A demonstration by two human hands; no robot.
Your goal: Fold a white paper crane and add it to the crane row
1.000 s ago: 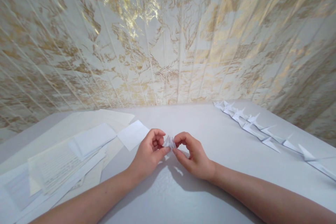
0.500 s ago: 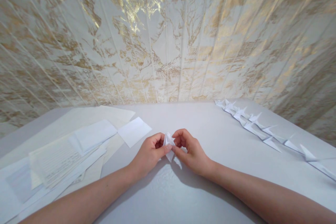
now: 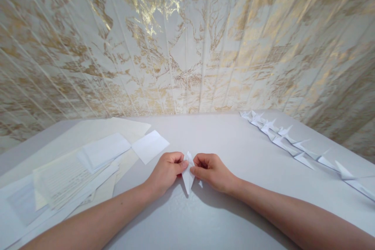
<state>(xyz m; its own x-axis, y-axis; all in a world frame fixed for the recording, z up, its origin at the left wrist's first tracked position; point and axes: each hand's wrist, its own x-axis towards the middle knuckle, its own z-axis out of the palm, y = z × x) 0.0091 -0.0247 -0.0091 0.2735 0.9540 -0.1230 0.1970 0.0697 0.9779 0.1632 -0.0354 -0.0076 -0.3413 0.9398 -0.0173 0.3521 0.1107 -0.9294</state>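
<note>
Between my two hands, just over the table, is a small piece of folded white paper (image 3: 188, 179), narrow and kite-shaped, with its long point toward me. My left hand (image 3: 167, 170) is closed, pinching the paper's left edge between thumb and fingers. From the other side my right hand (image 3: 213, 172) is closed too, with its thumb and curled fingertips on the right edge. The upper end of the paper shows as small tips between the hands. Parts of its sides are hidden behind my fingers.
Folded white paper birds (image 3: 299, 146) stand in rows along the table's right side. Loose white and printed sheets (image 3: 66, 179) overlap at the left. One blank square of paper (image 3: 150, 146) lies beyond my left hand. A gold-patterned wall covering (image 3: 187, 47) rises behind the white table (image 3: 187, 222).
The folded paper now shows a longer, narrower point reaching toward me. Both hands have shifted slightly nearer, and the right hand's fingers have curled in against the paper.
</note>
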